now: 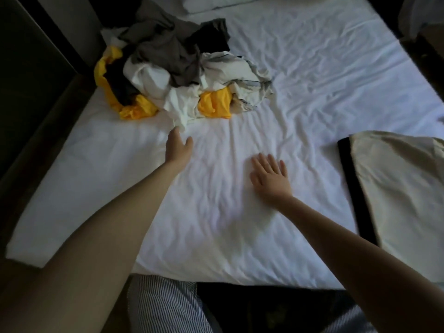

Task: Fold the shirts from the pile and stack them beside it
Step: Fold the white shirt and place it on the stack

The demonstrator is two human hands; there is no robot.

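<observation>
A loose pile of shirts point(173, 66) in grey, black, white and yellow lies at the far left of the bed. My left hand point(179, 146) reaches out just below the pile, fingertips at the hem of a white shirt point(179, 106), fingers relaxed and holding nothing. My right hand point(270, 176) lies flat with spread fingers on the white bedsheet point(312, 92) in the middle. A folded cream shirt with a black edge point(396, 183) rests on the sheet at the right.
A white pillow point(216, 2) lies at the head of the bed. Dark floor and furniture run along the bed's left side point(36, 104). My striped trousers point(165, 306) show at the bed's near edge.
</observation>
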